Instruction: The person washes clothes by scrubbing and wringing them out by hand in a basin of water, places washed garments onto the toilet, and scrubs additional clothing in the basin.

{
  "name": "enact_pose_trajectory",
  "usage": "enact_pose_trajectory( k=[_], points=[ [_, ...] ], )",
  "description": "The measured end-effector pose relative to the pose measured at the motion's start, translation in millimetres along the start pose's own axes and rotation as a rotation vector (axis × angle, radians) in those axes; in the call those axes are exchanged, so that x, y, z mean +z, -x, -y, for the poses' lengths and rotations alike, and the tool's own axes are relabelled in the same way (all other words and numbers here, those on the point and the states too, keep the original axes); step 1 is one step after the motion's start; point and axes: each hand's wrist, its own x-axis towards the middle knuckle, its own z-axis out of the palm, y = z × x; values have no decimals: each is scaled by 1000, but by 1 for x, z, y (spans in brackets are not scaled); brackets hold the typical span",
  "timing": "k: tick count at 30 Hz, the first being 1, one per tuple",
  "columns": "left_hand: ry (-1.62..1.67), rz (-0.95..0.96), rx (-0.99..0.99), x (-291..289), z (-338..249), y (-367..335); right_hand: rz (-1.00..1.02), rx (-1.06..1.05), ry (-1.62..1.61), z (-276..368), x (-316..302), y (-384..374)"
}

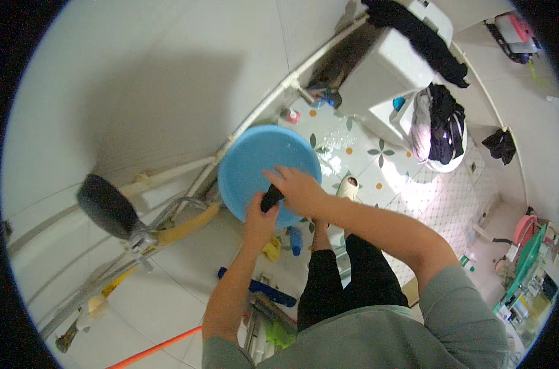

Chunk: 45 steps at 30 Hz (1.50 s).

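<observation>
A round light-blue basin [262, 161] sits low on the tiled bathroom floor, close to the white wall. Both my hands are over its near side. My right hand [299, 189] is closed around a small black object [271, 198], which I cannot identify. Just below it, my left hand [259, 220] touches the lower end of the same black object, at the basin's rim. Both forearms come up from the lower edge, above my black trouser legs.
A black shower head [107, 206] on a metal fitting sticks out at the left, with white pipes along the wall. A toilet [395, 71] draped with dark clothes stands at the upper right. A blue-handled tool [261, 289] and a yellow item [272, 249] lie by my feet.
</observation>
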Motion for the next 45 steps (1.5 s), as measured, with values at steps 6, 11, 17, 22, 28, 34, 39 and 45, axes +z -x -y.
enact_pose_trajectory(
  k=[6, 11, 17, 22, 28, 34, 39, 45],
  points=[
    [855, 351, -432, -21, -79, 52, -207, -640, 333, 28, -80, 27],
    [529, 603, -273, -48, -136, 76, -3, -606, 414, 64, -141, 13],
    [85, 269, 276, -49, -157, 91, 57, -544, 518, 87, -169, 10],
    [-703, -56, 572, -66, -162, 91, 278, -259, 439, 107, -171, 10],
    [-925, -38, 809, -90, -170, 85, 391, 139, -235, 98, -147, 9],
    [-939, -8, 977, -105, -171, 83, 505, 525, -752, 137, -170, 20],
    [-1011, 6, 936, -114, -184, 77, 469, 486, -743, 125, -155, 12],
    [-786, -152, 881, -88, -191, 102, 156, -8, 268, 118, -173, 0]
  ],
)
